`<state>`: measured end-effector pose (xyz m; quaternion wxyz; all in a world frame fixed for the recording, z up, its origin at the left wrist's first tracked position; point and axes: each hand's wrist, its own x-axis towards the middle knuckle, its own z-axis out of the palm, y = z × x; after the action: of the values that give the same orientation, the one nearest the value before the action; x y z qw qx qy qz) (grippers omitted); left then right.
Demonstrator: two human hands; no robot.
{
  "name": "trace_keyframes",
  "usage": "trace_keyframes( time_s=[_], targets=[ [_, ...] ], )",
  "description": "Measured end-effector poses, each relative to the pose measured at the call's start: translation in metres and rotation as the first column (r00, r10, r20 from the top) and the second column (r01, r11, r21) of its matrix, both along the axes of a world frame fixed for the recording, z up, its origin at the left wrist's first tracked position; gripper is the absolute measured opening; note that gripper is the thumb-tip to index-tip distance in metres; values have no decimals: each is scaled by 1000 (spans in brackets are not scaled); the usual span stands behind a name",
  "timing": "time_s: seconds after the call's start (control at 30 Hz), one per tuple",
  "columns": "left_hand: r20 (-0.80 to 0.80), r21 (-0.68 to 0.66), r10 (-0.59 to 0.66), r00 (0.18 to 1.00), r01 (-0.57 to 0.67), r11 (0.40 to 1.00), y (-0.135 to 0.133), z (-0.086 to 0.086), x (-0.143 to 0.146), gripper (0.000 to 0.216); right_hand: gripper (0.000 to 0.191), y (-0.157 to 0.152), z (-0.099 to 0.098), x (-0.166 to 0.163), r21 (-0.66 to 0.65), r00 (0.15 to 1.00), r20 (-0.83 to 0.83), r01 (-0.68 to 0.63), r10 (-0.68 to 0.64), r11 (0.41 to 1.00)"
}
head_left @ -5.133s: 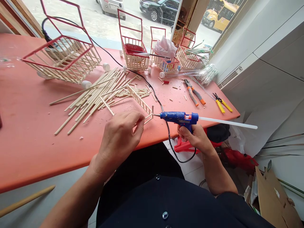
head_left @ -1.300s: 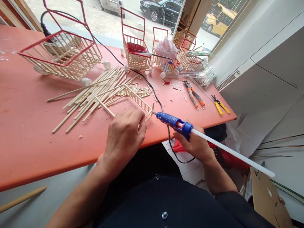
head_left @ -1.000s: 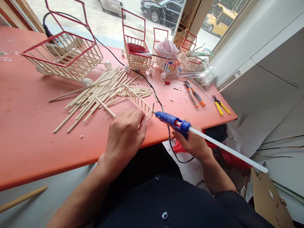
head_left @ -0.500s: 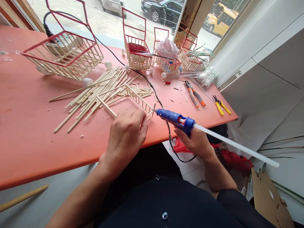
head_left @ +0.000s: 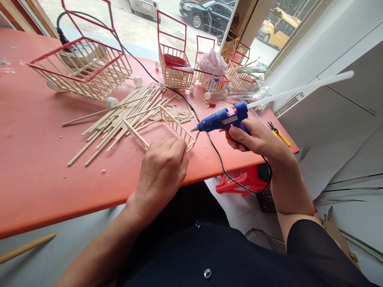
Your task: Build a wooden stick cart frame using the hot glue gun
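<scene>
My right hand (head_left: 251, 133) is closed round the handle of a blue hot glue gun (head_left: 220, 119). A long white glue stick (head_left: 302, 88) juts from its back end, pointing up and right. Its metal nozzle is by the right end of a small frame of wooden sticks (head_left: 179, 128); I cannot tell if they touch. My left hand (head_left: 163, 171) is closed on the near side of that frame, and its fingertips are hidden beneath the palm. Behind the frame lies a pile of loose wooden sticks (head_left: 119, 119), with shorter pieces (head_left: 176, 114) beside it.
A large stick-built cart with red trim (head_left: 80, 71) stands at the back left, with smaller carts (head_left: 176, 75) to its right. The glue gun's black cord (head_left: 220, 159) crosses the orange table (head_left: 74, 191). Yellow-handled cutters (head_left: 279, 133) lie near the right edge.
My right hand has risen and tilted the glue gun, so the glue stick now points upward instead of down. The pliers are now hidden behind my right hand. My left hand has barely moved.
</scene>
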<state>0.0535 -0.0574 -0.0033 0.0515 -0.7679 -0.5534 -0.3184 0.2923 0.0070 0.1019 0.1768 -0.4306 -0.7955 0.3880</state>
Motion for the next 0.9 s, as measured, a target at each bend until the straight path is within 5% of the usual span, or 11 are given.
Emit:
trace_keyframes(
  time_s=[0.37, 0.7, 0.9],
  targets=[
    [-5, 0, -6, 1000, 6, 1000, 2, -2, -1, 24, 59, 41, 36, -8, -127, 961, 205, -160, 184, 979],
    [0, 7, 0, 1000, 0, 1000, 3, 1, -2, 26, 57, 54, 60, -19, -178, 954, 223, -160, 198, 971],
    [-7, 2, 0, 1000, 0, 1000, 3, 0, -1, 25, 60, 63, 57, -22, -190, 940, 217, -224, 264, 956]
  ],
)
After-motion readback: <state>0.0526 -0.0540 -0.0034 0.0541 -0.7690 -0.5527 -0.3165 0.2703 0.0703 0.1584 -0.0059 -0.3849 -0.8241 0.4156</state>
